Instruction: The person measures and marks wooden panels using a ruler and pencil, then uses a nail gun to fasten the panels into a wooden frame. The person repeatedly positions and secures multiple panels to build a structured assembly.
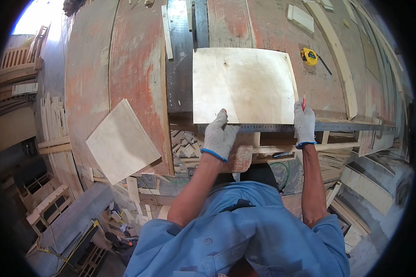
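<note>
While the left hand (219, 137) presses flat on a long metal ruler (282, 127) across the plywood sheet's (242, 85) near edge, the right hand (304, 123) pinches a red pencil (303, 102); no marked line is visible yet, so marking seems barely begun.

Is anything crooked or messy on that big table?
Yes. A second plywood sheet lies askew at the left, its corner hanging off the table edge. The sheet by the hands sits square. Wood scraps are piled untidily below the table.
</note>
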{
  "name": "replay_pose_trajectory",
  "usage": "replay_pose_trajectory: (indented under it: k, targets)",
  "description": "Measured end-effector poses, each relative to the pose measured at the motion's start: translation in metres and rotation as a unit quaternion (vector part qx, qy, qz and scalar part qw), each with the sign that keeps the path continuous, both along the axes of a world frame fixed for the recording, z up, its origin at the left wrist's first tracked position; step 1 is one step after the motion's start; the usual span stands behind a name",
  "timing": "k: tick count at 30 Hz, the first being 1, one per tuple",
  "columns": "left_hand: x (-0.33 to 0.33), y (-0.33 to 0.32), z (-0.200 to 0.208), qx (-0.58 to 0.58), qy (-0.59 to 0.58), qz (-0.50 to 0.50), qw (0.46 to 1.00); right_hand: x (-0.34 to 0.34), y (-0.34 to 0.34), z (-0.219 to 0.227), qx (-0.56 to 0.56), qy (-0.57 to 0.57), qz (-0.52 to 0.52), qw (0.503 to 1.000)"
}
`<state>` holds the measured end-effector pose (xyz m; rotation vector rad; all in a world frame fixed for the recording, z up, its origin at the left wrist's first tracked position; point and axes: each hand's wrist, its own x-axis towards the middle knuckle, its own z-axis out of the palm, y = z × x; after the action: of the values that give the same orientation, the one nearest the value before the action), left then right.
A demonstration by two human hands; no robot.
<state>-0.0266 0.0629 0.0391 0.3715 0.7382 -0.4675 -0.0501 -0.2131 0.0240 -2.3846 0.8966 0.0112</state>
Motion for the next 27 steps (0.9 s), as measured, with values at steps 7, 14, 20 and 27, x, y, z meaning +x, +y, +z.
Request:
replay_pose_trajectory:
  k: [7, 14, 20, 27]
  targets:
    - [0.008, -0.002, -0.021, 0.022, -0.021, -0.003, 1.0, 0.017, 0.002, 0.006, 0.026, 0.007, -0.01, 1.0]
    - [0.017, -0.003, -0.023, 0.094, -0.043, -0.051, 0.993, 0.025, 0.0, -0.003, 0.018, -0.035, -0.004, 0.999]
    - [0.024, -0.013, -0.001, 0.113, 0.011, -0.039, 0.993, 0.032, -0.018, -0.024, -0.003, -0.011, 0.012, 1.0]
    - [0.01, -0.007, -0.035, 0.296, -0.197, -0.295, 0.887, 0.032, -0.017, -0.035, -0.051, 0.012, 0.022, 0.998]
